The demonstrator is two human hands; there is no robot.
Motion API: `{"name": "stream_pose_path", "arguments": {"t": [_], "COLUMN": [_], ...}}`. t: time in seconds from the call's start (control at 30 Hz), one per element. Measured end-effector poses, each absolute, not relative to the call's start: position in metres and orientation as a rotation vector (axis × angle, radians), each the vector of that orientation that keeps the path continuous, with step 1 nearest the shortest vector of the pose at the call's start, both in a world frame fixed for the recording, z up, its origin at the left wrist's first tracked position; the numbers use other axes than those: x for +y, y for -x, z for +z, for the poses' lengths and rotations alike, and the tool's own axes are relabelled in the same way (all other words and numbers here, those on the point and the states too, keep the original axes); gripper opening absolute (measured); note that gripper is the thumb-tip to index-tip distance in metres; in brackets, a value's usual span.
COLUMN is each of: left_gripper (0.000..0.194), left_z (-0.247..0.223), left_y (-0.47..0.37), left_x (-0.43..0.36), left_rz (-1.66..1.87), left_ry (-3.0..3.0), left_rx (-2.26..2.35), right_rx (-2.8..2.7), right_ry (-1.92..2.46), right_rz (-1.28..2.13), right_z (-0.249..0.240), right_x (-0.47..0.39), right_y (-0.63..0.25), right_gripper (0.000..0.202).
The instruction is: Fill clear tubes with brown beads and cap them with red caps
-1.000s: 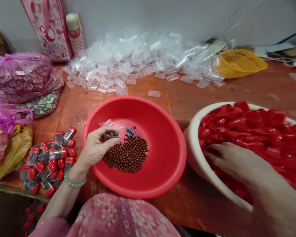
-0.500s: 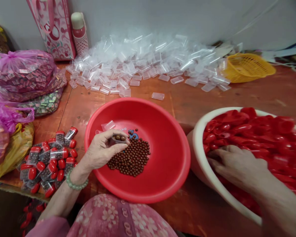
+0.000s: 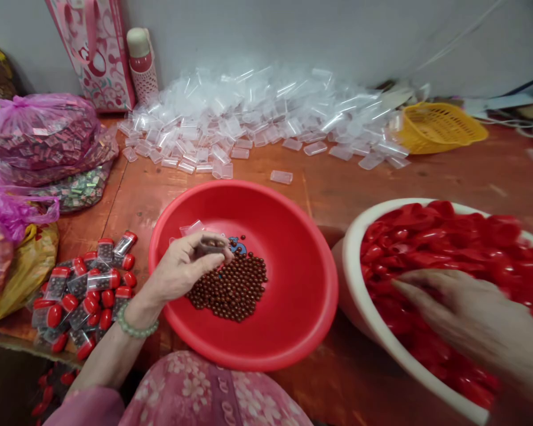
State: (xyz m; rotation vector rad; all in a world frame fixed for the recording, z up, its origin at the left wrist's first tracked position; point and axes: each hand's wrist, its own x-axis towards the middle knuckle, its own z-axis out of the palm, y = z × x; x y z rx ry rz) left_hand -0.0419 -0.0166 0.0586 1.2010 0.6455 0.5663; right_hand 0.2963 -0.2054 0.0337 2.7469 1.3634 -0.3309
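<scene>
My left hand [image 3: 175,269] is closed around a small clear plastic container [image 3: 211,244], held over the left part of a red basin [image 3: 308,254]. Some brown balls show at the container's open end. Below it, a heap of shiny brown balls [image 3: 231,290] lies on the basin's bottom. A few empty clear containers [image 3: 192,228] rest inside the basin behind my left hand. My right hand [image 3: 457,307], smeared by motion, is over the red plastic caps [image 3: 462,236] in a white-rimmed tub [image 3: 353,260]. Whether its fingers hold a cap is unclear.
Filled containers with red caps [image 3: 89,290] are piled at the left. Empty clear containers [image 3: 257,118] form a long heap along the wall, beside a yellow basket [image 3: 444,127]. Plastic bags [image 3: 44,136], a pink bag [image 3: 100,65] and a thermos [image 3: 142,65] stand at the back left.
My right hand has shifted right and slightly down among the red caps, and its fingers have come up out of them. My left hand keeps the container over the basin, nearly still.
</scene>
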Motion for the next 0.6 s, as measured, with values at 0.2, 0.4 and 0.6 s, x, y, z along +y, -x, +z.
{"name": "stream_pose_path", "arguments": {"t": [0.2, 0.4, 0.6], "left_gripper": [0.025, 0.031, 0.035], "left_z": [0.054, 0.056, 0.054], "left_y": [0.043, 0.040, 0.035], "left_x": [-0.018, -0.025, -0.027], "left_rz": [0.531, 0.533, 0.523], "left_ry": [-1.058, -0.944, -0.878], "left_rx": [0.586, 0.536, 0.543], "right_rx": [0.735, 0.258, 0.233], "right_ry": [-3.845, -4.339, -4.210], "right_rz": [-0.566, -0.739, -1.118], "right_z": [0.045, 0.041, 0.041], "right_x": [-0.202, -0.190, -0.185], "right_y": [-0.277, -0.273, -0.276], "right_gripper": [0.018, 0.026, 0.017]}}
